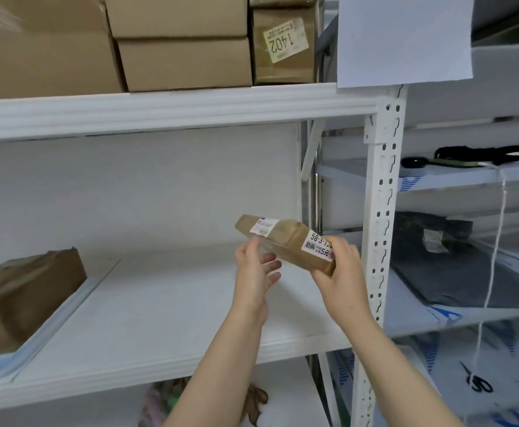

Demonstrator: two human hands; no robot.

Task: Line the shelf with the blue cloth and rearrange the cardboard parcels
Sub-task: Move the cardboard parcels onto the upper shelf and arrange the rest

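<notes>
Head view: white shelf [165, 303] under the held parcel [286, 238]; boxes [184, 63] stacked above.

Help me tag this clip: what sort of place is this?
Probably a parcel storeroom or pickup point: white slotted metal shelving, stacked cardboard boxes, and a number-labelled parcel.

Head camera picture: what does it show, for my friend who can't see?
The right hand grips one end of a flat brown parcel with white labels, over a white shelf; the left hand touches it. A second parcel sits at the shelf's left end, with cardboard boxes on the shelf above.
</notes>
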